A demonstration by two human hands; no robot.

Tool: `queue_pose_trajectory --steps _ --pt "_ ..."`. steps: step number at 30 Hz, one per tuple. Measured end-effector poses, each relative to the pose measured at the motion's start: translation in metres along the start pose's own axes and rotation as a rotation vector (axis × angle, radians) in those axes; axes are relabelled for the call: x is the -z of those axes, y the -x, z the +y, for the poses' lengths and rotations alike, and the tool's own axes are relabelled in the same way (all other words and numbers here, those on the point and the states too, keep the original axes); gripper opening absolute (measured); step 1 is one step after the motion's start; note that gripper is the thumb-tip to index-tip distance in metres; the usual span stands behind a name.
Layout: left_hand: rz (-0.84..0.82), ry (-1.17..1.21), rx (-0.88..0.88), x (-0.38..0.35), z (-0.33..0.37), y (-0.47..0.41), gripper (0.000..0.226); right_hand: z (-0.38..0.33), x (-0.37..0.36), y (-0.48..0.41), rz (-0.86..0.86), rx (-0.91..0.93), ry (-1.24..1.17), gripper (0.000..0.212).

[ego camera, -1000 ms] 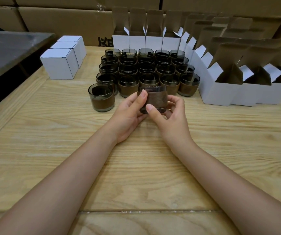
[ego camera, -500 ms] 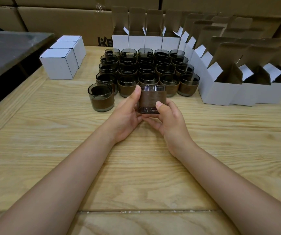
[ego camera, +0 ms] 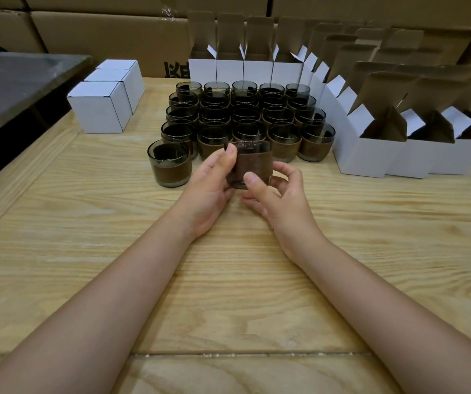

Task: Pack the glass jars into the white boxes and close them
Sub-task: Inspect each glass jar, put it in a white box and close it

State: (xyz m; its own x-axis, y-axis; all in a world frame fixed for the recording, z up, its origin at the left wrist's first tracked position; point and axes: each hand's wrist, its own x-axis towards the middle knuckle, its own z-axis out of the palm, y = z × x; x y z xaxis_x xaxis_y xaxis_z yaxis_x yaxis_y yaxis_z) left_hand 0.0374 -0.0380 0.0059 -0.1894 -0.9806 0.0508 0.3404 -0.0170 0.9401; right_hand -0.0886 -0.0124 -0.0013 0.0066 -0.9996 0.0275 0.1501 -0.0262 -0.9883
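A smoked glass jar with a brown band [ego camera: 252,163] is held upright just above the wooden table between both hands. My left hand [ego camera: 208,189] grips its left side, thumb near the rim. My right hand [ego camera: 277,194] grips its right side and bottom, thumb on the band. Behind it stands a block of several identical jars [ego camera: 245,120], and one jar [ego camera: 170,163] stands alone to the left. Open white boxes [ego camera: 370,149] with raised flaps line the right and the back [ego camera: 245,69].
Three closed white boxes [ego camera: 100,109] sit in a row at the back left. A grey metal surface [ego camera: 15,83] lies beyond the table's left edge. Brown cartons [ego camera: 100,32] are stacked along the back. The wooden table [ego camera: 228,280] stretches toward me under my forearms.
The jar has been turned in my hands from tilted toward upright. My right thumb has shifted onto the jar's front, and the fingers have spread behind it.
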Motion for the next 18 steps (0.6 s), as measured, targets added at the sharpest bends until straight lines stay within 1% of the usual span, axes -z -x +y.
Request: queue_pose_trajectory --steps 2,5,8,10,12,15,17,18 --pt "-0.003 -0.026 0.005 -0.001 0.0 0.001 0.06 0.002 0.0 0.0 0.012 0.028 0.049 0.06" --pt "-0.008 -0.034 0.004 -0.002 0.001 0.003 0.065 0.004 0.001 -0.001 0.038 0.056 0.059 0.054" --pt "-0.007 -0.021 0.004 -0.002 0.001 0.003 0.066 0.006 0.002 -0.001 0.037 0.063 0.019 0.041" --pt "-0.019 -0.011 0.015 -0.001 0.001 0.002 0.062 0.004 0.002 -0.001 0.029 0.049 -0.051 0.031" --pt "-0.03 0.004 0.034 0.001 0.001 0.001 0.063 0.001 0.002 -0.002 0.024 0.024 -0.133 0.029" --pt "-0.054 0.028 0.056 0.003 0.0 0.001 0.066 -0.003 0.002 -0.002 0.013 -0.012 -0.239 0.033" --pt "-0.068 0.02 0.056 0.003 -0.001 0.001 0.055 -0.004 0.002 -0.001 -0.001 -0.029 -0.242 0.035" --pt "-0.076 0.006 0.052 0.003 -0.001 0.001 0.049 -0.005 0.002 -0.001 -0.01 -0.035 -0.237 0.032"
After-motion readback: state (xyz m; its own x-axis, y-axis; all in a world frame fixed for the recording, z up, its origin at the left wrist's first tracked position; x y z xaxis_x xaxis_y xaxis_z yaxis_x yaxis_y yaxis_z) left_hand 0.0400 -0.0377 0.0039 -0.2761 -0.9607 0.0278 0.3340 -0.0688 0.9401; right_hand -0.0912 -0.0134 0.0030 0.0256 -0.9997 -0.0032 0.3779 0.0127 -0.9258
